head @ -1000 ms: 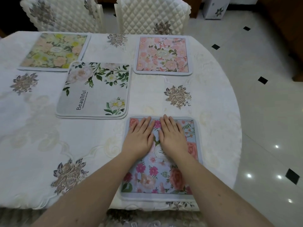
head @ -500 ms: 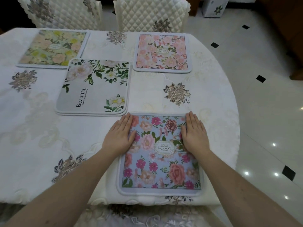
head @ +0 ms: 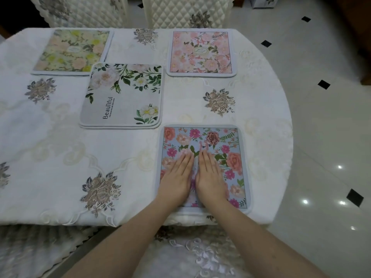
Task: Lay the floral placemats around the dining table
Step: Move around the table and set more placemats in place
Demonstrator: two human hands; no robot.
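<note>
Four placemat spots — left hand [head: 176,178] and right hand [head: 210,177] flat, grip slack, pressing the blue placemat [head: 202,167].

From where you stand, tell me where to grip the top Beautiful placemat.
Pinch the near right corner of the Beautiful placemat, coming from the near side. It lies flat on another mat, and that rounded corner sits closest to the hands, probably easiest to peel.

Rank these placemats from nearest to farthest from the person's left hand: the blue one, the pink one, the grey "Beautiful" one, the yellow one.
From the left hand:
1. Blue placemat, directly beneath it.
2. Grey placemat, ahead and left.
3. Pink placemat, far side, right.
4. Yellow placemat, far left corner.
</note>
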